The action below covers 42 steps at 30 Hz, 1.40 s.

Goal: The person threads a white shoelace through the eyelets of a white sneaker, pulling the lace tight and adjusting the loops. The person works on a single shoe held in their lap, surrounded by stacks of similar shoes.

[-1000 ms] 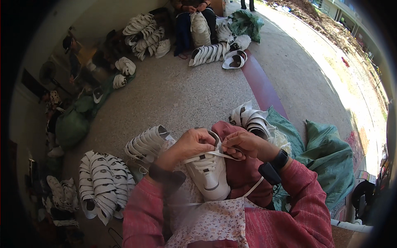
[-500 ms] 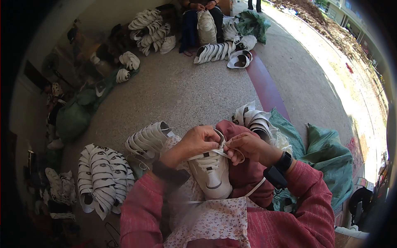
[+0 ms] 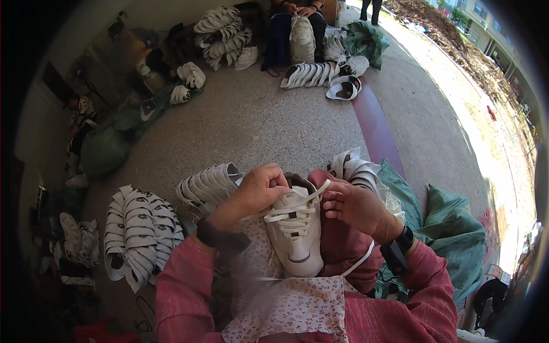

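A white shoe upper (image 3: 297, 246) rests on my lap, toe toward me, with flat white lacing across its front. My left hand (image 3: 260, 187) is closed at the left side of its collar, fingertips pinching the edge by the tongue; the hand partly hides what lies under them. On the other side my right hand (image 3: 355, 207) holds a loose stretch of white shoelace (image 3: 315, 193) between thumb and index finger, the other fingers loosely bent. That lace slants up from the top of the tongue to my right hand.
Nested stacks of white shoe uppers stand at the left (image 3: 143, 231), behind my left arm (image 3: 209, 186) and behind my right hand (image 3: 354, 168). Green sacks (image 3: 452, 234) lie at the right. Across the floor sits another person (image 3: 300, 11) with a white upper.
My hands have moved apart, having been together over the collar. The right hand has drawn the lace out to the right and turned more open. The view has shifted slightly.
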Each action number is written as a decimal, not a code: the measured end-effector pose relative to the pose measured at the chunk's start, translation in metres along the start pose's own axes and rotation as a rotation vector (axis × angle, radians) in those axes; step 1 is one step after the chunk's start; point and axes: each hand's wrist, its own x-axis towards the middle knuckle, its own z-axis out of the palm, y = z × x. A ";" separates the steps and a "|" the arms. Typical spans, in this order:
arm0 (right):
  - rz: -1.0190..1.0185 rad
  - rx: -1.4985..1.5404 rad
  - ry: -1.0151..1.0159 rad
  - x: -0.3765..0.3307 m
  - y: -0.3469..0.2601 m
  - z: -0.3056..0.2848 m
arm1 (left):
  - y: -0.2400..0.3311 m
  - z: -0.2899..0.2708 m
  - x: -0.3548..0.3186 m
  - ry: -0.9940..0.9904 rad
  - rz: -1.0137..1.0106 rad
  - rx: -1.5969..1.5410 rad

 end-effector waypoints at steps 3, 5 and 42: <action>0.025 -0.076 0.044 -0.002 0.000 0.008 | -0.011 -0.019 -0.007 0.046 -0.126 -0.099; 0.011 -0.176 0.091 -0.003 0.003 0.010 | -0.018 -0.033 -0.014 0.088 -0.132 -0.060; -0.486 -1.798 -0.052 0.014 -0.028 0.042 | -0.038 0.015 -0.092 0.221 -0.303 -1.326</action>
